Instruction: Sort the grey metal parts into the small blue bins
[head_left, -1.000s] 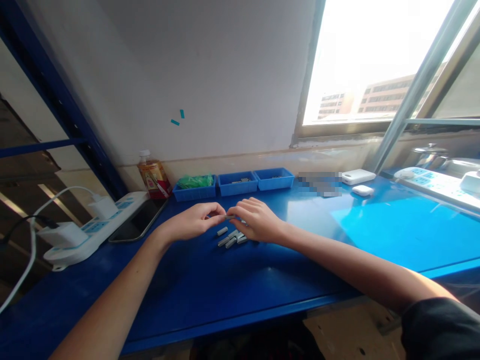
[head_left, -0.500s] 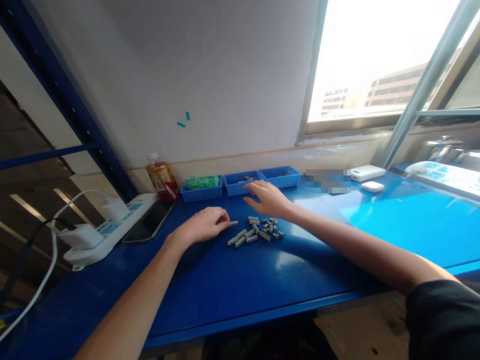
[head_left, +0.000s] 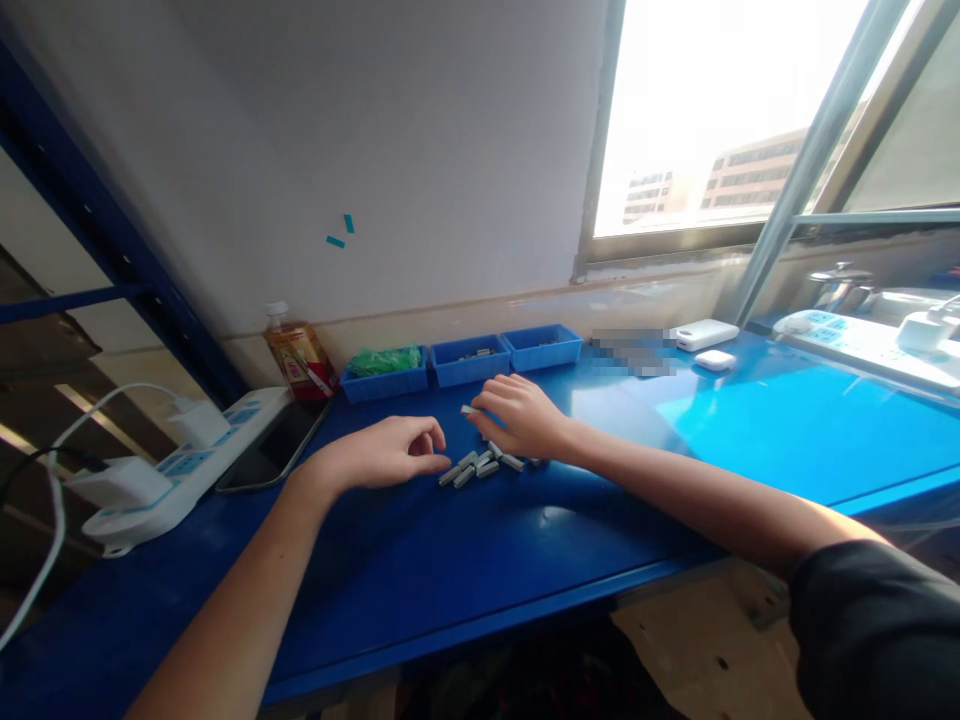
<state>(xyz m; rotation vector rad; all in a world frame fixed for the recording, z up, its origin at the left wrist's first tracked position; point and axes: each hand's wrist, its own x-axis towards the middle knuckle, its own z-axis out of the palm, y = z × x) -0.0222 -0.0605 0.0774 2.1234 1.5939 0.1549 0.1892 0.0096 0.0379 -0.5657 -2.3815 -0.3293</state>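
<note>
My right hand [head_left: 521, 412] is closed in a pinch on a small grey hex standoff [head_left: 468, 410], held just above the table in front of the middle bin. Below my hands lies a loose pile of metal hex standoffs [head_left: 466, 475]; my right hand hides part of it, with a few small pieces just showing beneath the wrist. At the pile's left edge my left hand [head_left: 390, 450] is open, its curled fingers and thumb apart with nothing between them.
Behind stand three blue bins: one with green plastic [head_left: 385, 385], a middle bin [head_left: 471, 370] and a right bin [head_left: 543, 350], both holding small metal parts. At left are a drink bottle [head_left: 298, 350], a phone [head_left: 271, 450] and a power strip [head_left: 180, 480]. White cases [head_left: 705, 335] lie right.
A standoff that was in my left hand's fingertips is now in my right hand. My right hand has come down and nearer my left, and my left fingers have parted. The view has shifted rightward.
</note>
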